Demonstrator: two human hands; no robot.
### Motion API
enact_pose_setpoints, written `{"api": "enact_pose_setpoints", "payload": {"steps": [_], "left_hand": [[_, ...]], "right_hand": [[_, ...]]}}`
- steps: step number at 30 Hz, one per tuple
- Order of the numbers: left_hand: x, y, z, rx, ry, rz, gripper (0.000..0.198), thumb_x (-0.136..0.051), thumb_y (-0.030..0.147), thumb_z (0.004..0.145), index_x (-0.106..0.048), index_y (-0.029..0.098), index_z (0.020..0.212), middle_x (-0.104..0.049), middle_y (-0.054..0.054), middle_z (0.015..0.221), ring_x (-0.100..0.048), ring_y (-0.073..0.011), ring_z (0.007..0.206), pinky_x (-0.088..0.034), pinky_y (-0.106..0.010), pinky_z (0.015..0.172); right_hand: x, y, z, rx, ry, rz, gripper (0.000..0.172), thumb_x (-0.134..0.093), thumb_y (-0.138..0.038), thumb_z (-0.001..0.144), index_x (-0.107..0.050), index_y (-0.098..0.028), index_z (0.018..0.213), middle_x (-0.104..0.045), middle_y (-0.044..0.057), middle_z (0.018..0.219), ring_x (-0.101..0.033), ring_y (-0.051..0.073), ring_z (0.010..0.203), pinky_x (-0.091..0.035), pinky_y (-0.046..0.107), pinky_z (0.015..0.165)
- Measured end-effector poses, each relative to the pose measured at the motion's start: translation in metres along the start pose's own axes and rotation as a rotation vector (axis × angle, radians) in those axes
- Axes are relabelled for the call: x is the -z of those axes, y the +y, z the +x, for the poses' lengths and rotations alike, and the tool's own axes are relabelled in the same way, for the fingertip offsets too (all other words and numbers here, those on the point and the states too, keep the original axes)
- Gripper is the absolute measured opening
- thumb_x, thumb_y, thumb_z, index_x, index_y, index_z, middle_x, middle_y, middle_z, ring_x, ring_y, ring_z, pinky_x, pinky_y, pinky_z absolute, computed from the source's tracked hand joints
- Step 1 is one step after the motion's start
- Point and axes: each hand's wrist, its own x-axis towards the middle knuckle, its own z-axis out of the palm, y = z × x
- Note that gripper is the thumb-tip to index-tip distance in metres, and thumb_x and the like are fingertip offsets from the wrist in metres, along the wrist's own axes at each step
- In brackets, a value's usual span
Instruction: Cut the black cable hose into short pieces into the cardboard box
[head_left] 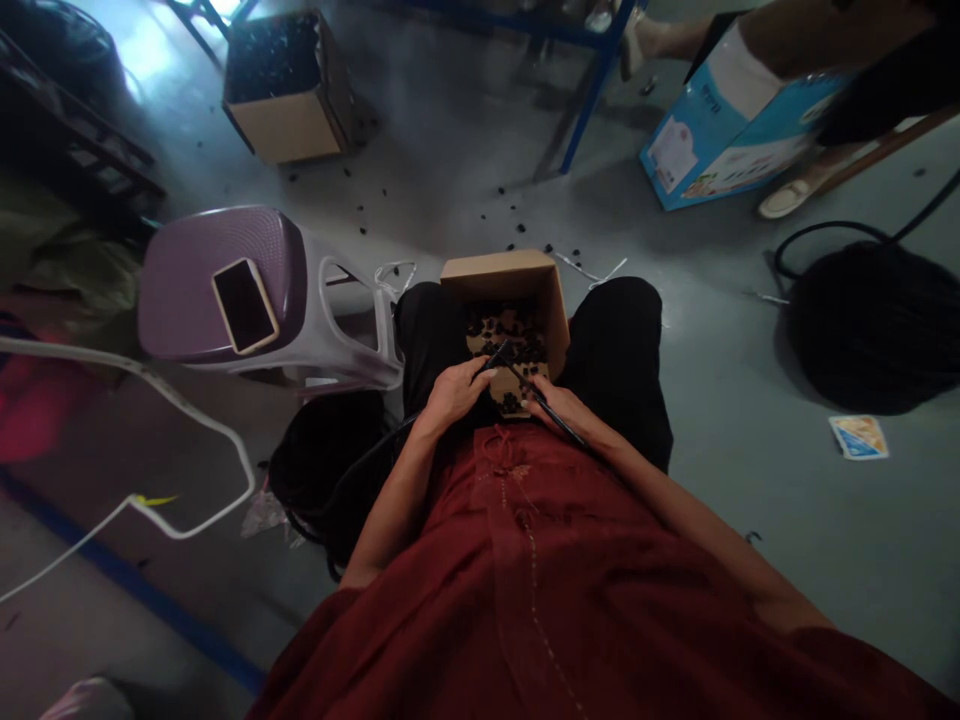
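Observation:
Over a small open cardboard box [504,263] between my knees, both of my hands work close together. My left hand [454,392] is closed on a black cord [498,354], whose end sticks out past the fingertips; a length of it trails back toward the dark bundle on the left. A thin, black, rod-like thing [562,424] is gripped in my right hand [559,402]; it runs back along the wrist, and its exact kind is unclear. The tips of the two black things nearly meet. Small black pieces [510,325] lie scattered inside the box.
A purple-topped stool [180,270] with a phone [246,306] stands at left, above a black bundle [322,440]. Another carton [292,130] holds dark pieces. Black coiled cord [877,325] lies right. Near a blue box [720,135] are another person's legs.

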Motion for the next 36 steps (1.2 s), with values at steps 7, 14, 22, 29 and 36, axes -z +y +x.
{"api": "enact_pose_setpoints", "payload": {"steps": [7, 14, 22, 29, 36], "left_hand": [[0.006, 0.003, 0.002, 0.035, -0.062, -0.081, 0.037, -0.035, 0.037, 0.092, -0.062, 0.016, 0.105, -0.065, -0.003, 0.078, -0.058, -0.0129, 0.07, -0.041, -0.022, 0.067], [0.021, 0.005, 0.005, 0.098, -0.311, -0.484, 0.042, -0.035, 0.046, 0.088, -0.055, 0.013, 0.074, -0.058, -0.003, 0.072, -0.047, -0.0088, 0.056, -0.038, -0.022, 0.055], [0.022, 0.006, 0.006, 0.108, -0.32, -0.537, 0.036, -0.042, 0.047, 0.085, -0.053, 0.014, 0.075, -0.052, 0.001, 0.069, -0.037, -0.0048, 0.051, -0.03, -0.018, 0.048], [0.017, 0.006, 0.004, 0.158, -0.221, -0.478, 0.033, -0.042, 0.044, 0.085, -0.055, 0.014, 0.081, -0.051, 0.002, 0.067, -0.037, -0.0056, 0.051, -0.029, -0.019, 0.048], [0.019, 0.006, 0.003, 0.123, -0.247, -0.39, 0.038, -0.039, 0.045, 0.086, -0.055, 0.013, 0.073, -0.048, 0.002, 0.063, -0.036, -0.0062, 0.052, -0.028, -0.02, 0.049]], "right_hand": [[0.003, -0.003, -0.003, 0.028, -0.014, -0.047, 0.033, -0.05, -0.027, 0.081, -0.05, -0.02, 0.113, -0.065, 0.009, 0.1, -0.061, 0.022, 0.087, -0.043, 0.028, 0.072], [0.006, -0.003, -0.005, 0.087, 0.031, -0.072, 0.032, -0.05, -0.024, 0.079, -0.052, -0.02, 0.11, -0.063, 0.006, 0.089, -0.057, 0.018, 0.076, -0.04, 0.026, 0.066], [0.007, -0.007, -0.006, 0.086, 0.015, -0.09, 0.034, -0.049, -0.028, 0.082, -0.05, -0.019, 0.114, -0.061, 0.008, 0.099, -0.058, 0.02, 0.089, -0.042, 0.03, 0.075], [0.006, -0.007, -0.006, 0.05, 0.032, -0.08, 0.039, -0.05, -0.032, 0.083, -0.047, -0.018, 0.119, -0.06, 0.01, 0.105, -0.057, 0.021, 0.092, -0.043, 0.032, 0.078], [0.007, -0.003, -0.005, 0.073, 0.018, -0.12, 0.039, -0.05, -0.034, 0.083, -0.047, -0.018, 0.119, -0.059, 0.01, 0.108, -0.057, 0.021, 0.094, -0.043, 0.031, 0.08]]}}
